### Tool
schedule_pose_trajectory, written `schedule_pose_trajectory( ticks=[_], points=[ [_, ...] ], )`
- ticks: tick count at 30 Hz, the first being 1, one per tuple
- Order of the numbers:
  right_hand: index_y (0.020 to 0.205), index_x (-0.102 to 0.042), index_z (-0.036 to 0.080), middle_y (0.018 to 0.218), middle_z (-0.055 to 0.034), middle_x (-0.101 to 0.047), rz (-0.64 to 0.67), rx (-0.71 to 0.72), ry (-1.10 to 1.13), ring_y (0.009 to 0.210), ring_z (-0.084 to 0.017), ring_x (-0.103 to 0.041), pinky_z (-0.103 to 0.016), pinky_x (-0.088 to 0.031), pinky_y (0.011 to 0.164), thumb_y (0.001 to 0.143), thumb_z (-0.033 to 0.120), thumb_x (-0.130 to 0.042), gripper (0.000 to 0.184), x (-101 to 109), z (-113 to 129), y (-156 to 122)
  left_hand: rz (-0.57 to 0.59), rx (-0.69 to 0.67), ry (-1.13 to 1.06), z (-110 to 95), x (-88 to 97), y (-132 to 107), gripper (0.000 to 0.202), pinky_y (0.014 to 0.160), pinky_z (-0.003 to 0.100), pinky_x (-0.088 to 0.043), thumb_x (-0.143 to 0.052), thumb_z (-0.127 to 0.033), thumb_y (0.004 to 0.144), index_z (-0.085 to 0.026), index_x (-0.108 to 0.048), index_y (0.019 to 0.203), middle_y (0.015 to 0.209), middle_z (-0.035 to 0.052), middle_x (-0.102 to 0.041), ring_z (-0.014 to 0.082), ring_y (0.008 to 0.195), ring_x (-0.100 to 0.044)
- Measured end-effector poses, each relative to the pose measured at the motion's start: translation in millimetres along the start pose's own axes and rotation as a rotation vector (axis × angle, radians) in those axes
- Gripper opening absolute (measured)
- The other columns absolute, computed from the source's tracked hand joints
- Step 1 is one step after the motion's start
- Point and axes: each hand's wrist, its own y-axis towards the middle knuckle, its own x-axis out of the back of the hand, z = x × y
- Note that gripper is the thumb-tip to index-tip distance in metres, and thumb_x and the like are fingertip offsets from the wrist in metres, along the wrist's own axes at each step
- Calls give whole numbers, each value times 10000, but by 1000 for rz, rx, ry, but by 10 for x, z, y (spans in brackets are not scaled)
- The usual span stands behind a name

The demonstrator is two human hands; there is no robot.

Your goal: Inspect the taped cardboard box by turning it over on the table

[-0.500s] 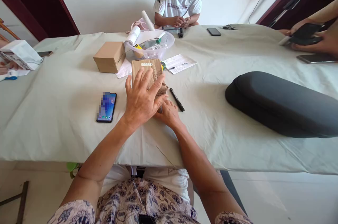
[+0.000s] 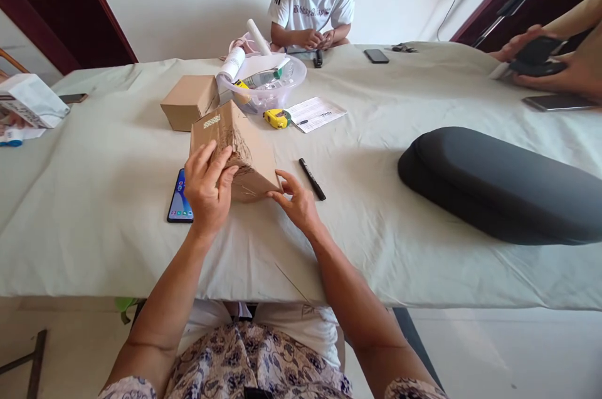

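Note:
A brown cardboard box [image 2: 256, 148] with a crumpled, torn-looking edge and a patterned label is tilted between my two hands. My left hand [image 2: 209, 189] grips its left side, fingers bent over the face below the label. At the lower right corner, my right hand [image 2: 298, 204] pinches the cardboard between thumb and fingers. A black marker [image 2: 312, 179] lies just right of that hand. Partly covered by my left hand and the box, a lit phone [image 2: 177, 204] rests on the cloth. The box's underside is hidden.
Behind stand a second cardboard box [image 2: 185, 98] and a clear plastic basin [image 2: 298, 76] of supplies. Nearby are a yellow tape measure [image 2: 276, 118] and a printed paper [image 2: 324, 111]. A large black case [image 2: 498, 186] occupies the right. Another person [image 2: 313, 16] sits opposite; others' hands show at both sides.
The box has turned and tipped over to the left, showing its plain side. My left hand moved from spread on top to gripping its left side. The tape measure is now uncovered.

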Motion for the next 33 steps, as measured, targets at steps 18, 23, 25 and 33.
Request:
schedule_pose_trajectory(
  ticks=[18, 23, 25, 33],
  points=[
    [1134, -557, 260, 1137, -110, -590, -529, 241, -251, 1096, -301, -585, -493, -563, 889, 751, 815, -691, 687, -29, 103, -32, 63, 501, -212, 267, -422, -858, 916, 1073, 459, -510, -734, -775, 733, -185, -488, 1389, 1360, 194, -610, 335, 1288, -615],
    [1026, -597, 253, 1017, -70, -608, -570, 305, -209, 980, -257, -602, -431, -551, 828, 821, 692, -716, 499, -22, 121, -60, 34, 429, -158, 313, -453, -836, 909, 1118, 490, -484, -736, -761, 755, -160, -491, 1392, 1350, 213, -616, 353, 1328, -597],
    [981, -617, 245, 961, -52, -626, -547, 288, -125, 893, -223, -605, -390, -537, 781, 904, 609, -649, 374, 24, 113, -54, 38, 435, -181, 338, -458, -830, 888, 1141, 494, -465, -739, -740, 770, -166, -488, 1399, 1367, 208, -611, 348, 1348, -582],
    [956, -629, 238, 810, 12, -578, -474, -9, 335, 730, -154, -536, -290, -437, 681, 912, 557, -582, 326, 120, 74, 38, 56, 453, -291, 373, -416, -851, 702, 1168, 449, -439, -650, -634, 906, -193, -498, 1431, 1437, 182, -600, 304, 1373, -572]
  ],
)
